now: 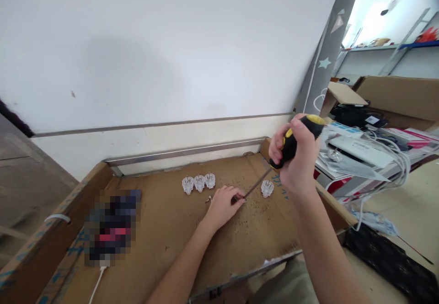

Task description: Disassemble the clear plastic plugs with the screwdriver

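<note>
My right hand (pixel 297 153) is wrapped round the black and yellow handle of a screwdriver (pixel 258 183), its shaft slanting down to the left. The tip reaches the fingertips of my left hand (pixel 226 203), which rests on the cardboard with its fingers curled. What those fingers pinch is mostly hidden; a small metal piece (pixel 209 199) pokes out beside them. Several clear plugs lie about: one plug (pixel 267 188) sits to the right of the screwdriver tip, and a row of plugs (pixel 199 183) with pins up lies behind my left hand.
A cardboard tray (pixel 154 231) with raised sides forms the work surface, marked with dark specks. A blurred-out device (pixel 113 226) with a white cable (pixel 98 283) lies at left. At right, a cluttered table holds papers, cables and a cardboard box (pixel 401 98). A white wall stands behind.
</note>
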Tool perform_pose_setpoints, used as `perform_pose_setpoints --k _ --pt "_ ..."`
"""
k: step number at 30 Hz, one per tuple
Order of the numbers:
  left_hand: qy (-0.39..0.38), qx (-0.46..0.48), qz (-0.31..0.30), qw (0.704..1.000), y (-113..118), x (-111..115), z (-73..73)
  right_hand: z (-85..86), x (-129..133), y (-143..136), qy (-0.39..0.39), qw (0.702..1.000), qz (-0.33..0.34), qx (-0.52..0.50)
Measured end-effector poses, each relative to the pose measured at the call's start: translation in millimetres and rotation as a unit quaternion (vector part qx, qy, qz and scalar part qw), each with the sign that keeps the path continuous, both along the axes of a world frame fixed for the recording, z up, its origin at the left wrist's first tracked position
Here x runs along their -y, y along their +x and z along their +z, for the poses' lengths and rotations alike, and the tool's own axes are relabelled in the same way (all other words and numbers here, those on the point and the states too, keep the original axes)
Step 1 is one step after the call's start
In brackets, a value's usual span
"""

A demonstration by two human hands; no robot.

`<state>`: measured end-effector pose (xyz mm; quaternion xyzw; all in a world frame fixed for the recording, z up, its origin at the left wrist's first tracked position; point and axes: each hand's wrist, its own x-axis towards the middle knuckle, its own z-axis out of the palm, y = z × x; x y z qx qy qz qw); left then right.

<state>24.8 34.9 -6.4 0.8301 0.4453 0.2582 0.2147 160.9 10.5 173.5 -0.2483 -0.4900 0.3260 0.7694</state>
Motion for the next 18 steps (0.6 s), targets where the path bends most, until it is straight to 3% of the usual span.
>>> perform_pose_setpoints --k 3,9,18 --pt "-0.003 -0.006 0.003 1.000 -0.1 0.3 1.9 -0.6 -4.6 -6.8 -0.006 0.999 0.022 0.024" --pt "-0.009 -0.012 0.005 1.000 -0.1 0.1 3.0 -7.4 0.6 -9.2 -0.021 0.999 -0.039 0.031" --pt "-0.005 0.000 0.004 1.000 0.6 1.6 4.8 -2.4 15.7 -8.6 -0.031 0.991 -0.111 -0.066"
